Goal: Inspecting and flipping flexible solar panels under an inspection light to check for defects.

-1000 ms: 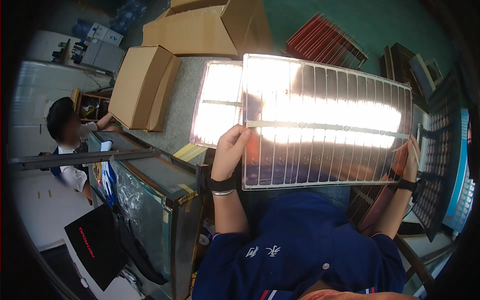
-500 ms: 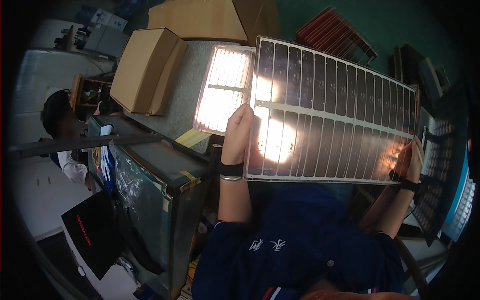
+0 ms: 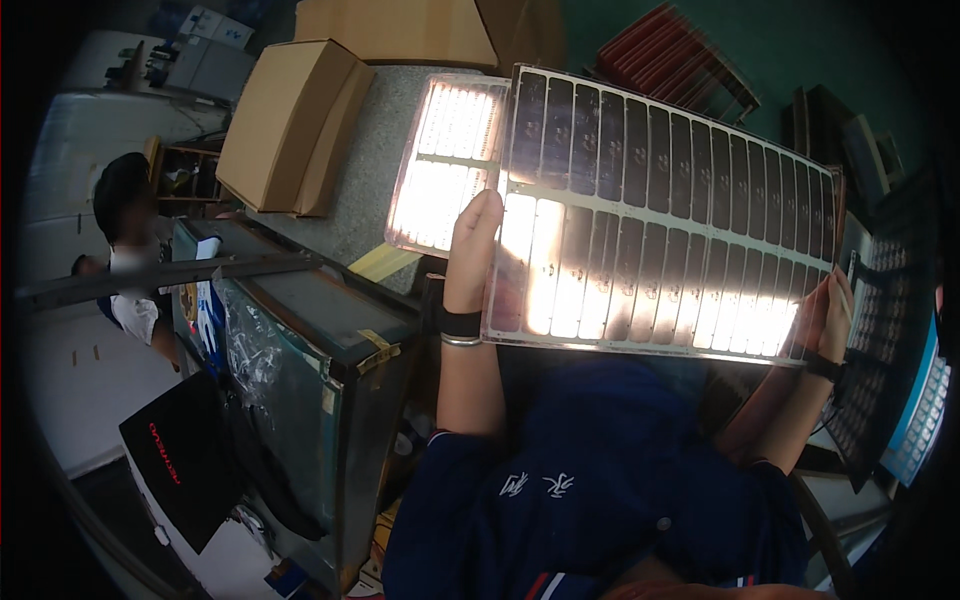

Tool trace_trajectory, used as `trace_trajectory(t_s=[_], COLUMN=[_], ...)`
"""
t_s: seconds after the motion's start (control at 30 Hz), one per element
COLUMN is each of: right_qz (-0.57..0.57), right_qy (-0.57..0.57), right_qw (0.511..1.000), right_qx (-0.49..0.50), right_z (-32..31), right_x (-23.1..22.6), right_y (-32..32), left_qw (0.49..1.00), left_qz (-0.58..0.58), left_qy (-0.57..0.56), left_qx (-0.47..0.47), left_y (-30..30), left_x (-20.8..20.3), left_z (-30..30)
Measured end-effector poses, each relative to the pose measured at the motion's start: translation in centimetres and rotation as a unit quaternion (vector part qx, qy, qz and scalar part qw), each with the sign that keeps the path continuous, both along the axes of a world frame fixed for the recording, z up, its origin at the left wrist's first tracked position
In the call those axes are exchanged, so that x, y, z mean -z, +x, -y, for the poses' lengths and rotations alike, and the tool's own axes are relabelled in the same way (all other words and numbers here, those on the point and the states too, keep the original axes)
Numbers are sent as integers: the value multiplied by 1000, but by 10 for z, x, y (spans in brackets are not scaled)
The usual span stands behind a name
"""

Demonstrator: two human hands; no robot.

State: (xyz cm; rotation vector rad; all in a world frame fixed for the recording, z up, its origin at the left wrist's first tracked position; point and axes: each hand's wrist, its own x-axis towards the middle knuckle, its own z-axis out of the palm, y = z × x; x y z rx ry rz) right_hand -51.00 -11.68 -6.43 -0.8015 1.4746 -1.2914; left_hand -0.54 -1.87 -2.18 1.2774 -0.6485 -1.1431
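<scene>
A large, thin, glossy sheet (image 3: 665,190), printed with two rows of dark upright strips in pale frames, is held tilted in front of me. My left hand (image 3: 476,230) is closed on its left edge. At the lower right corner, my right hand (image 3: 828,308) grips the other edge, its fingers partly hidden by the sheet. Strong light glares off the lower row. Behind the left edge lies a similar sheet (image 3: 452,145), bright with reflections, on a grey speckled tabletop (image 3: 375,150).
An open cardboard box (image 3: 275,125) sits on the tabletop, with more cardboard (image 3: 400,32) behind. A red slatted rack (image 3: 675,60) stands at the far right. Left of me is a metal-edged cabinet (image 3: 300,400); beyond it is another person (image 3: 135,290). Stacked dark trays (image 3: 890,330) are at right.
The sheet has tilted slightly, and the glare has spread rightward along its lower row. Both hands keep their hold; the left has risen a little in view.
</scene>
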Motion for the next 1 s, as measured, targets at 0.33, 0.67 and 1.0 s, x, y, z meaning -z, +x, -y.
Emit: trace_trajectory(t_s=[0.33,0.67,1.0], right_qz=[52,39,-6], right_qy=[3,-5,15], right_qw=[998,999,993], right_qx=[-37,-26,-120], right_z=[-1,4,12], right_x=[-10,-19,-27], right_y=[3,16,3], left_qw=[1000,998,995], left_qz=[-3,-16,-8], left_qy=[10,43,50], left_qx=[-20,39,83], left_y=[2,11,22], left_x=[3,-3,16], left_z=[0,-8,-17])
